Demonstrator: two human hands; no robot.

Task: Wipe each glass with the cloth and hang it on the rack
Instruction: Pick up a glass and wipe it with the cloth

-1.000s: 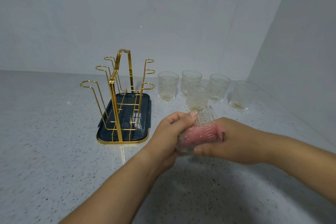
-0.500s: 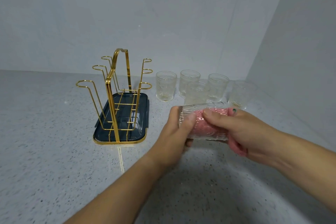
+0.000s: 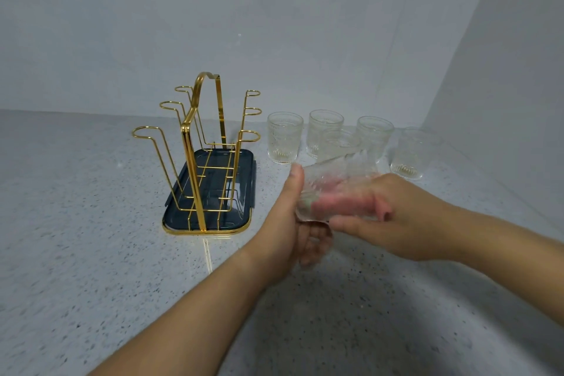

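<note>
1. Between both hands, the glass (image 3: 329, 189) lay tilted sideways, blurred; the left hand (image 3: 290, 223) gripped one end, thumb on top, and the right hand (image 3: 396, 217) held the pink cloth (image 3: 385, 213) stuffed inside.
2. Wiping looked under way; next it needs upending onto a prong.
3. Left of the grip stood the rack (image 3: 201, 143), prongs bare; just behind, five glasses (image 3: 285, 137) risked a knock.
</note>
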